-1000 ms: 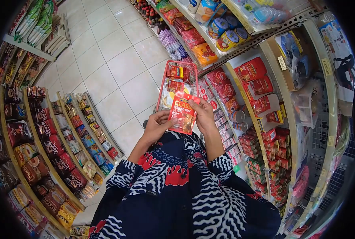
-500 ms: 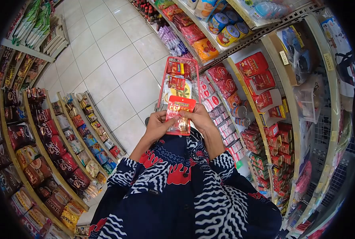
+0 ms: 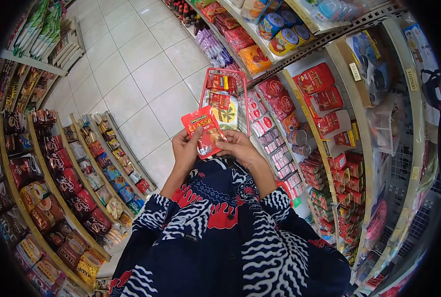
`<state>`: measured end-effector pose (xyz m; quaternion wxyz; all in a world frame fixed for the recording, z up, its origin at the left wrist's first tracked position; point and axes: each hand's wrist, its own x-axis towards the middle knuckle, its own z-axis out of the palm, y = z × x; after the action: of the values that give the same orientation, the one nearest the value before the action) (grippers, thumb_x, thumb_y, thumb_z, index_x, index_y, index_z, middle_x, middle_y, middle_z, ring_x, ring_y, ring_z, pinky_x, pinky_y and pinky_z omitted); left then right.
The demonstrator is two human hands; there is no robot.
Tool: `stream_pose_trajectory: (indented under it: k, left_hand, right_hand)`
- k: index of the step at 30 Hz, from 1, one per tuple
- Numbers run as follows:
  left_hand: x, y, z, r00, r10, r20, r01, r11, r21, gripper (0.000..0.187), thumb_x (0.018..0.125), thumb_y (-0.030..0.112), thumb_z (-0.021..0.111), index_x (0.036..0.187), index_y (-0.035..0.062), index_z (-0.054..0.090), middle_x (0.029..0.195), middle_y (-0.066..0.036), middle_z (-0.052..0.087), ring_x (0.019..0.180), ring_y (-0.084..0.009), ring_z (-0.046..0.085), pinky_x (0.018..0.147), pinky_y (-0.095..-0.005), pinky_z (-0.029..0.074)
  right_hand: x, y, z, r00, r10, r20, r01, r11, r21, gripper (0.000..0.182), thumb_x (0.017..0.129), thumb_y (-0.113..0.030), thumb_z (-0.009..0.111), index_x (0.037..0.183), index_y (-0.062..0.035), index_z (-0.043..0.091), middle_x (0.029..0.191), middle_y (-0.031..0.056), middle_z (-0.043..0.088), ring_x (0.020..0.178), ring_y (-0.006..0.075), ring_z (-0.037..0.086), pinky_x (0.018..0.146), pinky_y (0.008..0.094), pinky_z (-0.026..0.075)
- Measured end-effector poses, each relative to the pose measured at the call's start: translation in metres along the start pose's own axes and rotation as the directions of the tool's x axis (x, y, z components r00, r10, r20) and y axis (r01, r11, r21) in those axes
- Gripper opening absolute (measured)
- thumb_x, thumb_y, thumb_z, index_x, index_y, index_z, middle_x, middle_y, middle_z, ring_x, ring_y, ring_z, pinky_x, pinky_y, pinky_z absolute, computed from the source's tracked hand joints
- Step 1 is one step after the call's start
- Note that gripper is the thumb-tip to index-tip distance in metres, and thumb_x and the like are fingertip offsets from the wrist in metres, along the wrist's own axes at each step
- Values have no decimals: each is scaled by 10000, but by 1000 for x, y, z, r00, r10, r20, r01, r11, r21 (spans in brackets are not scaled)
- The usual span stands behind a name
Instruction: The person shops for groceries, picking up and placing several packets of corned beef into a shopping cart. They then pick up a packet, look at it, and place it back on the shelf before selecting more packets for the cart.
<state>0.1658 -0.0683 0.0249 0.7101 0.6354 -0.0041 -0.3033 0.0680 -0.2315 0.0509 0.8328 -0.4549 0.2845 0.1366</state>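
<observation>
A red food pouch [image 3: 206,133], printed with the words "Pronas" and "Classic", is held up in front of my chest, tilted to the left. My left hand [image 3: 186,147] pinches its left side, with the thumb on the front. On its lower right edge my right hand [image 3: 239,147] is closed, thumb also on the printed face. Just beyond the pouch stands a red-rimmed shopping basket [image 3: 204,89]. Inside it lie red packets [image 3: 221,83] and a flat white-and-yellow package [image 3: 227,116] with a green round design.
On my right a shelf unit [image 3: 300,94] carries red pouches, tins [image 3: 300,141] and boxes. Curved-looking shelves [image 3: 57,171] of coffee and snack packets line my left. A tiled floor aisle [image 3: 131,64] runs ahead between them.
The pouch has turned and shifted left, its top now leaning left and its front readable with less glare. Both hands have moved slightly left with it, still gripping.
</observation>
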Motion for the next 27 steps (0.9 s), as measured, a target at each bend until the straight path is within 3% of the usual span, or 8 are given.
stream_pose_trajectory:
  k: [4, 6, 8, 10, 14, 20, 23, 27]
  left_hand:
    - [6, -4, 6, 997, 59, -45, -56, 997, 57, 276, 1008, 233, 643, 1016, -33, 716, 830, -96, 739, 697, -83, 653, 635, -253, 522]
    - [2, -3, 4, 993, 81, 84, -110, 893, 436, 324, 987, 281, 658, 1031, -36, 704, 802, -139, 738, 685, -150, 687, 646, -301, 538]
    - [0, 9, 5, 989, 93, 118, -143, 818, 558, 337, 965, 307, 666, 1033, -22, 702, 815, -122, 745, 727, -171, 704, 675, -308, 545]
    - [2, 13, -2, 984, 97, 149, -178, 522, 834, 332, 924, 342, 680, 1023, 26, 713, 860, -132, 760, 745, -248, 735, 695, -365, 563]
    - [8, -4, -7, 993, -98, -69, 108, 486, 867, 301, 880, 338, 688, 978, 54, 711, 836, -115, 755, 742, -298, 731, 708, -403, 571]
    - [11, -7, 2, 977, 109, -183, 112, 467, 877, 205, 835, 261, 716, 895, 65, 714, 808, -98, 747, 733, -308, 719, 688, -417, 560]
    - [16, -3, 8, 946, 283, -158, 60, 324, 944, 136, 815, 191, 746, 853, 65, 711, 787, -110, 734, 716, -306, 716, 669, -386, 551]
    - [22, -4, 8, 943, 265, -201, 135, 249, 959, 104, 779, 128, 754, 818, 53, 693, 773, -101, 721, 699, -291, 707, 668, -367, 544]
  right_hand:
    - [21, 16, -8, 969, -142, -202, 157, 986, 58, 316, 932, -62, 695, 1233, -3, 621, 1097, 84, 707, 916, 158, 698, 818, 310, 592]
    - [26, 8, -14, 933, -133, -334, 258, 896, 362, 267, 937, -80, 689, 1191, -21, 634, 1093, 77, 700, 964, 187, 689, 865, 367, 585]
    - [42, 19, -39, 921, -101, -376, 252, 891, 378, 252, 965, -129, 669, 1196, -39, 625, 1118, 77, 684, 1020, 216, 670, 911, 405, 568]
    - [55, 26, -62, 875, 1, -484, 278, 818, 504, 287, 984, -160, 652, 1244, -49, 606, 1169, 83, 668, 1076, 242, 651, 956, 429, 549]
    - [80, 35, -90, 861, 72, -503, 275, 766, 581, 313, 1020, -164, 590, 1309, -52, 550, 1216, 89, 645, 1070, 247, 648, 956, 433, 545]
    - [162, 62, -142, 833, 241, -498, 155, 763, 628, 256, 1028, -136, 559, 1279, -82, 569, 1202, 82, 635, 1082, 211, 625, 966, 390, 526]
    - [226, 86, -186, 777, 368, -511, 208, 615, 761, 210, 1031, -127, 552, 1222, -50, 591, 1135, 77, 642, 1044, 202, 627, 943, 369, 539]
    - [324, 114, -250, 694, 443, -568, 376, 450, 810, 216, 1035, -123, 522, 1197, -1, 597, 1087, 81, 655, 973, 181, 645, 770, 281, 600]
